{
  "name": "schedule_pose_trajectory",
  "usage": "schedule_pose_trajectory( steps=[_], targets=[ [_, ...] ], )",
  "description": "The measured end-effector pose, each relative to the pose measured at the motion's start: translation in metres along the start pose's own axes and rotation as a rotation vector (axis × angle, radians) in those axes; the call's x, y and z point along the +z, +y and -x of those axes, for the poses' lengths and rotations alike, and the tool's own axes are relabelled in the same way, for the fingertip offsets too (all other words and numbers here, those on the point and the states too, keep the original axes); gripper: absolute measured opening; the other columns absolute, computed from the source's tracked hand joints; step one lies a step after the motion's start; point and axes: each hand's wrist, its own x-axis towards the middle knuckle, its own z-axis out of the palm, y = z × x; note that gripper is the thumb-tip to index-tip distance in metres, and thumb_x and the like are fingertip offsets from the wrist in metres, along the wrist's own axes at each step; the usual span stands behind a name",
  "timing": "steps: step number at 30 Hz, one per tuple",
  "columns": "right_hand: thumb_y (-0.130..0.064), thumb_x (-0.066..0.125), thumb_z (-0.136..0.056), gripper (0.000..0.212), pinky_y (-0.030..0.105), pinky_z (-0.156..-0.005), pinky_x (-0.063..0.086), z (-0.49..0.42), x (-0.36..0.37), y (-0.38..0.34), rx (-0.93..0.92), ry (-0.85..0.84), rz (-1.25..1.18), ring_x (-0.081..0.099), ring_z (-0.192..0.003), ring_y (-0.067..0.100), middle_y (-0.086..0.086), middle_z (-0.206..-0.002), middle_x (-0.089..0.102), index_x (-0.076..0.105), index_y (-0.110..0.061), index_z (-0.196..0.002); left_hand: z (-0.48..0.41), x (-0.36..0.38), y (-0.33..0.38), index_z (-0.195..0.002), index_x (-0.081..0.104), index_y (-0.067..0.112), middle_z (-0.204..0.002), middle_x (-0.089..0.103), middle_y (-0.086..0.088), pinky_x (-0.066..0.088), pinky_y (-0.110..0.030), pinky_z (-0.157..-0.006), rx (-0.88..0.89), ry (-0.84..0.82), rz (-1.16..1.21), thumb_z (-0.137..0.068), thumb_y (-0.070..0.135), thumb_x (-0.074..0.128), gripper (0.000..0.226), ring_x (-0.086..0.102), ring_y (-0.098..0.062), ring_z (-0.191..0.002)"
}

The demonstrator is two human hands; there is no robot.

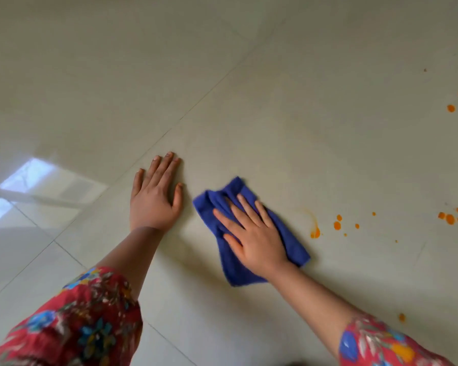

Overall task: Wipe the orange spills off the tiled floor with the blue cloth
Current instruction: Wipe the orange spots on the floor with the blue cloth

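Left hand (pixel 156 195) flat on the tiled floor (pixel 288 107), fingers straight, holding nothing. Right hand (pixel 251 233) presses the blue cloth (pixel 229 265) w/ spread fingers, no real grip. Orange spills (pixel 337 225) just right of cloth, more drops further right.

Glossy pale floor tiles (pixel 275 114), thin grout lines; window reflection (pixel 24 178) at left.

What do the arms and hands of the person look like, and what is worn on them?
Both forearms are bare below loose sleeves. The left sleeve and the right sleeve are red fabric printed with blue, yellow and pale flowers. The left hand and the right hand wear no gloves; no rings, watch or bracelets are visible.
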Motion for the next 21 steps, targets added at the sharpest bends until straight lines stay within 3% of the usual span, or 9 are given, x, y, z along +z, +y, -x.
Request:
schedule_pose_trajectory(
  steps=[2, 5, 7, 9, 12, 16, 18, 21],
  targets=[
    [-0.043, 0.038, -0.097, 0.051, 0.045, -0.117, 0.020, 0.023, -0.001, 0.025, 0.029, 0.008, 0.001, 0.030, -0.144, 0.023, 0.000, -0.151, 0.042, 0.036, -0.035, -0.147, 0.000, 0.001, -0.001, -0.150, 0.029, 0.032, -0.158, 0.021, 0.014, 0.009, -0.035, -0.119, 0.003, -0.005, -0.004, -0.092, 0.037, 0.038, 0.058, 0.013, -0.008, -0.147],
    [-0.044, 0.033, -0.097, 0.051, 0.045, -0.118, 0.019, -0.009, -0.004, 0.051, 0.336, 0.053, 0.035, 0.029, -0.145, 0.023, 0.002, -0.152, 0.042, 0.037, -0.034, -0.147, -0.001, 0.002, -0.001, -0.150, 0.028, 0.033, -0.159, 0.020, 0.015, 0.008, -0.036, -0.120, 0.003, -0.007, -0.019, -0.093, 0.037, 0.038, 0.058, 0.012, -0.007, -0.148],
    [-0.044, 0.032, -0.097, 0.052, 0.046, -0.118, 0.019, -0.041, -0.006, 0.032, 0.406, 0.077, 0.033, 0.028, -0.145, 0.025, 0.001, -0.153, 0.041, 0.037, -0.033, -0.147, 0.001, 0.002, -0.002, -0.150, 0.029, 0.033, -0.158, 0.021, 0.014, 0.008, -0.036, -0.120, 0.011, -0.001, -0.016, -0.093, 0.037, 0.039, 0.058, 0.013, -0.008, -0.148],
    [-0.044, 0.034, -0.095, 0.053, 0.048, -0.116, 0.019, -0.053, -0.001, -0.005, 0.315, 0.081, 0.003, 0.030, -0.145, 0.028, 0.003, -0.151, 0.043, 0.039, -0.031, -0.147, 0.000, 0.003, -0.003, -0.149, 0.032, 0.031, -0.158, 0.025, 0.012, 0.010, -0.036, -0.119, 0.020, 0.005, -0.009, -0.092, 0.038, 0.038, 0.057, 0.016, -0.010, -0.147],
    [-0.043, 0.038, -0.096, 0.053, 0.048, -0.118, 0.019, 0.006, 0.007, -0.053, 0.016, 0.019, -0.005, 0.027, -0.146, 0.027, 0.001, -0.152, 0.040, 0.036, -0.033, -0.148, 0.000, 0.003, -0.006, -0.147, 0.037, 0.028, -0.157, 0.028, 0.010, 0.011, -0.036, -0.119, 0.042, 0.025, 0.018, -0.091, 0.039, 0.038, 0.057, 0.020, -0.011, -0.147],
    [-0.046, 0.040, -0.096, 0.054, 0.045, -0.119, 0.016, 0.091, 0.007, -0.012, -0.278, -0.062, 0.044, 0.022, -0.148, 0.022, -0.004, -0.155, 0.036, 0.031, -0.040, -0.148, 0.003, 0.004, -0.005, -0.147, 0.039, 0.026, -0.156, 0.029, 0.008, 0.009, -0.036, -0.119, 0.052, 0.035, 0.046, -0.091, 0.033, 0.041, 0.057, 0.019, -0.013, -0.147],
    [-0.045, 0.040, -0.095, 0.054, 0.047, -0.116, 0.021, 0.075, 0.007, 0.016, -0.180, -0.021, 0.095, 0.026, -0.146, 0.022, -0.002, -0.153, 0.040, 0.033, -0.040, -0.148, 0.002, 0.003, -0.006, -0.146, 0.041, 0.024, -0.156, 0.031, 0.007, 0.011, -0.036, -0.120, 0.066, 0.051, 0.057, -0.091, 0.028, 0.043, 0.055, 0.021, -0.015, -0.147],
    [-0.045, 0.037, -0.094, 0.052, 0.050, -0.114, 0.024, 0.033, 0.007, -0.010, 0.223, 0.071, 0.029, 0.030, -0.145, 0.025, -0.002, -0.152, 0.042, 0.038, -0.036, -0.146, 0.002, 0.004, -0.005, -0.143, 0.046, 0.022, -0.154, 0.035, 0.004, 0.015, -0.035, -0.119, 0.077, 0.081, 0.072, -0.091, 0.021, 0.048, 0.052, 0.025, -0.017, -0.146]
  ],
)
